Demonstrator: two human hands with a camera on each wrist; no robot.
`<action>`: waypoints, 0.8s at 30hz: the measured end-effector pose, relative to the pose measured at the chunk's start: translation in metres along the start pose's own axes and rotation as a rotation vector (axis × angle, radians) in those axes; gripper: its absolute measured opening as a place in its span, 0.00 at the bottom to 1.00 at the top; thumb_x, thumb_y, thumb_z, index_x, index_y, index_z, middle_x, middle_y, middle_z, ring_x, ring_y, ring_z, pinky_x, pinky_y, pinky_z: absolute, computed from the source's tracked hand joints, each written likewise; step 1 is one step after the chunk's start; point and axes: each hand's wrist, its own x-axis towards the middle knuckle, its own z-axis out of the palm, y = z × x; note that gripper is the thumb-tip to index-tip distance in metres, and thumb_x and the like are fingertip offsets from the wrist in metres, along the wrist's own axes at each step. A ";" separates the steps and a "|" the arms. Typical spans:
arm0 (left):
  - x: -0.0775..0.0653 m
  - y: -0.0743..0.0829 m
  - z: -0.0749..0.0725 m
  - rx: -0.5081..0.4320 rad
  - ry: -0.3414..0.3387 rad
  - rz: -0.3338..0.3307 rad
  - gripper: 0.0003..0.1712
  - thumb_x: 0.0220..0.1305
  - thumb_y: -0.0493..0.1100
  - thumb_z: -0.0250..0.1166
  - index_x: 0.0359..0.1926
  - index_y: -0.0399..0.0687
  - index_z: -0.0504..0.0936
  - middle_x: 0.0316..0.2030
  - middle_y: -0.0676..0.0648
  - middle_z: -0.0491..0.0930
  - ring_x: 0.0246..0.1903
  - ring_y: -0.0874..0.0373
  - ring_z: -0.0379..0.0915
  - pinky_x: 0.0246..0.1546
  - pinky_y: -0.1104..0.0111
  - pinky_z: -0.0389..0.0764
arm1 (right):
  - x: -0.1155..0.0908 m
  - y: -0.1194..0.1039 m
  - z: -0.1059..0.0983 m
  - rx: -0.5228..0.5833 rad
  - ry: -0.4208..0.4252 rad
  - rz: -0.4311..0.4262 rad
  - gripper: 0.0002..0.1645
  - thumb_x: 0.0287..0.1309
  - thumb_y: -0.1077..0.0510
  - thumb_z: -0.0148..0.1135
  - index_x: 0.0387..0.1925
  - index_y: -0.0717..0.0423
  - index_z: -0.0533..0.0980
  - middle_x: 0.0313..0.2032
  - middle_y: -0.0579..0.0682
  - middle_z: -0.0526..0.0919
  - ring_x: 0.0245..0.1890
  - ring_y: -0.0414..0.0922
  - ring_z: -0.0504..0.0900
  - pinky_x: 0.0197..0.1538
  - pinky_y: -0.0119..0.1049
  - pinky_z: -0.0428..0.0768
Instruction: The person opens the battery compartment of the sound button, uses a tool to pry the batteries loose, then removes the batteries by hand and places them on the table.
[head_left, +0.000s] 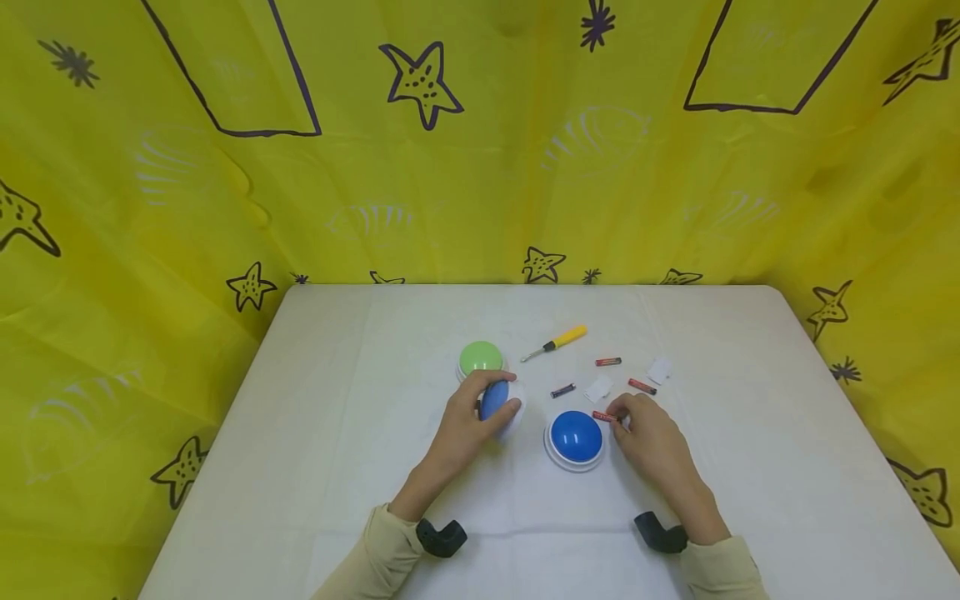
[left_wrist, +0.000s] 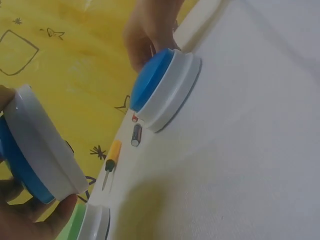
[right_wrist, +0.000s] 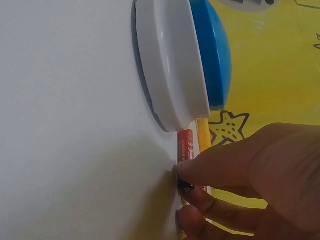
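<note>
The right hand [head_left: 652, 437] pinches a red battery [head_left: 603, 416], long axis roughly left-right, free end toward the tilted button [head_left: 495, 400] gripped in the left hand [head_left: 463, 421] (a second button [head_left: 576, 436] sits between).

Grip [right_wrist: 265, 175] pinching battery [right_wrist: 185, 145], blue-domed button [right_wrist: 177, 62]

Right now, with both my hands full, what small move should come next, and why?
Probably bring the red battery toward the held blue button: your right hand already pinches the battery, and your left hand tilts the button so its white base faces the right hand's side.
</note>
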 end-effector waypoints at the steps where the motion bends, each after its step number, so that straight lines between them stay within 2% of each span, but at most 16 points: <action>1: 0.000 0.000 0.000 0.015 -0.002 0.002 0.21 0.71 0.51 0.68 0.62 0.57 0.79 0.67 0.47 0.76 0.69 0.44 0.71 0.66 0.40 0.76 | -0.001 -0.001 -0.001 0.003 -0.002 0.002 0.10 0.65 0.63 0.66 0.48 0.59 0.81 0.43 0.58 0.85 0.41 0.51 0.80 0.48 0.51 0.85; 7: -0.001 -0.001 0.002 0.093 0.003 0.017 0.24 0.67 0.52 0.71 0.62 0.59 0.79 0.67 0.49 0.76 0.69 0.45 0.71 0.66 0.41 0.77 | -0.003 -0.007 -0.005 0.023 0.037 -0.013 0.13 0.68 0.61 0.64 0.52 0.60 0.80 0.48 0.60 0.86 0.45 0.55 0.82 0.50 0.53 0.86; 15: -0.001 -0.006 0.001 0.221 -0.016 0.116 0.26 0.61 0.50 0.77 0.59 0.54 0.81 0.60 0.50 0.81 0.65 0.49 0.74 0.63 0.48 0.80 | 0.003 -0.015 -0.008 0.089 0.094 -0.126 0.14 0.70 0.61 0.62 0.55 0.58 0.79 0.51 0.59 0.84 0.48 0.56 0.81 0.47 0.49 0.84; 18: -0.003 -0.009 0.001 0.273 -0.035 0.135 0.25 0.60 0.49 0.78 0.56 0.52 0.83 0.58 0.50 0.83 0.62 0.50 0.74 0.61 0.49 0.80 | 0.009 -0.019 -0.009 0.123 0.078 -0.184 0.17 0.70 0.61 0.63 0.58 0.57 0.78 0.55 0.59 0.83 0.51 0.56 0.81 0.50 0.52 0.84; 24: -0.007 -0.012 0.003 0.353 -0.085 0.109 0.24 0.59 0.50 0.78 0.55 0.52 0.84 0.57 0.50 0.82 0.62 0.50 0.72 0.62 0.49 0.76 | 0.025 -0.030 -0.012 0.162 -0.032 -0.329 0.25 0.70 0.58 0.66 0.65 0.53 0.74 0.62 0.57 0.79 0.60 0.57 0.78 0.60 0.59 0.82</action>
